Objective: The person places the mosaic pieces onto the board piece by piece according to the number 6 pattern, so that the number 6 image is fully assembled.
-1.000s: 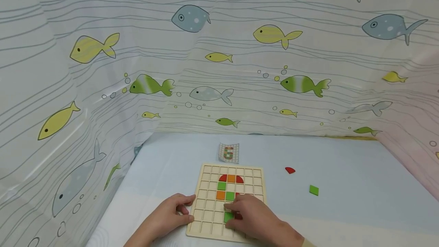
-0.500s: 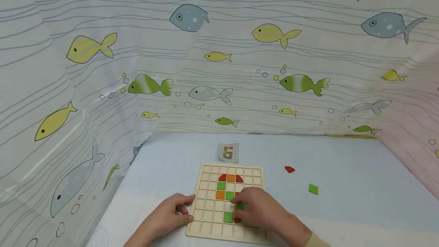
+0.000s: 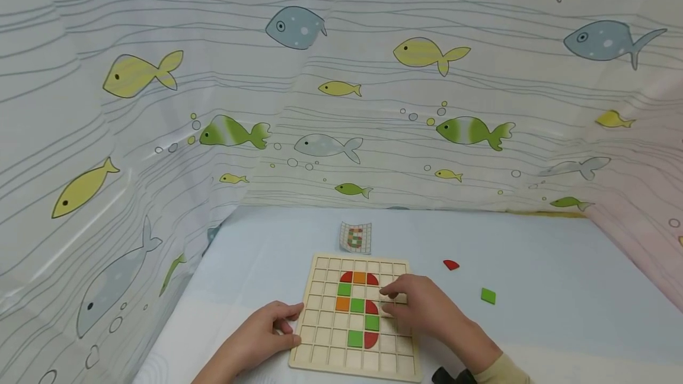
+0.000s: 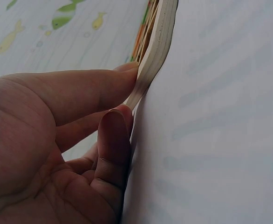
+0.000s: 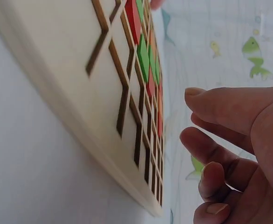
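A wooden grid board [image 3: 320, 354] lies on the table with red, orange and green pieces set in its cells. My left hand [image 3: 264, 333] grips the board's left edge; in the left wrist view its thumb and fingertips meet at the pale wooden rim [image 4: 148, 70]. Over the right part of the board hovers my right hand [image 3: 427, 307], with thumb and index finger apart and nothing between them. Near its fingertips sit a red quarter-round piece [image 3: 372, 307] and a green square [image 3: 372, 323]. Lower down, a green square [image 3: 355, 338] adjoins another red quarter-round piece [image 3: 370, 340].
Behind the board lies a small pattern card [image 3: 355, 237] with a coloured grid figure. To the right are a loose red quarter-round piece [image 3: 450, 265] and a loose green square [image 3: 488, 296]. A fish-print curtain [image 3: 373, 105] surrounds the table at the back and sides.
My right hand has lifted off the lower right pieces and moved up and to the right, uncovering the red and green pieces there. The left hand stays at the board's edge.
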Available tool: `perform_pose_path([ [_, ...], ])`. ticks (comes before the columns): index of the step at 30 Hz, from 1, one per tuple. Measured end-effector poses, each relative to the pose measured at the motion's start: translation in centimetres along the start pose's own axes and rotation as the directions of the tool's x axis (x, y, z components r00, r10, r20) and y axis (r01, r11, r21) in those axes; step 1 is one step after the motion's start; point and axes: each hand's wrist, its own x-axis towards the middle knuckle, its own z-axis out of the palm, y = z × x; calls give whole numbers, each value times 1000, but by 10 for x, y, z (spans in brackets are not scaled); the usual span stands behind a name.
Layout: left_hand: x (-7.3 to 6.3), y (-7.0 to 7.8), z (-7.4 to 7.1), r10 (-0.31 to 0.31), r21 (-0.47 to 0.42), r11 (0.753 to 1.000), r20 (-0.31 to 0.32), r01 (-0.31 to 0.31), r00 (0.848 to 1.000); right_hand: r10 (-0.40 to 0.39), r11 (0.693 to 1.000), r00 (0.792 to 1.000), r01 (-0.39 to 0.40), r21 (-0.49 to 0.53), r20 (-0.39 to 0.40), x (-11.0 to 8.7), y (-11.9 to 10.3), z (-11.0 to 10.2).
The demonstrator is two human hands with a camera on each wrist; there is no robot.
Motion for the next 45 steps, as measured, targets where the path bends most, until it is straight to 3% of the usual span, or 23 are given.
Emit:
perform_pose_path([
  [10,2,1,0,0,-3,1000,10,0,1000,147,988,983,-152,-37,-107,0,31,-15],
  [15,2,1,-1,3,1,1000,13,-3,1000,169,980,974,-182,-79,-155,-5,53,-25],
  [24,2,-1,-2,-11,-7,1000,8,11,1000,225,966,959,-244,-91,-174,-5,92,-46],
  [30,2,-1,0,-11,-17,1000,6,11,1000,257,946,954,-281,-161,-155,-3,107,-57],
  [39,2,0,-1,-11,-24,1000,7,11,1000,232,941,965,-254,-224,-120,-1,113,-59],
  [45,-1,0,-1,-21,-37,999,15,21,1000,154,964,982,-173,-200,-107,0,116,-51],
])
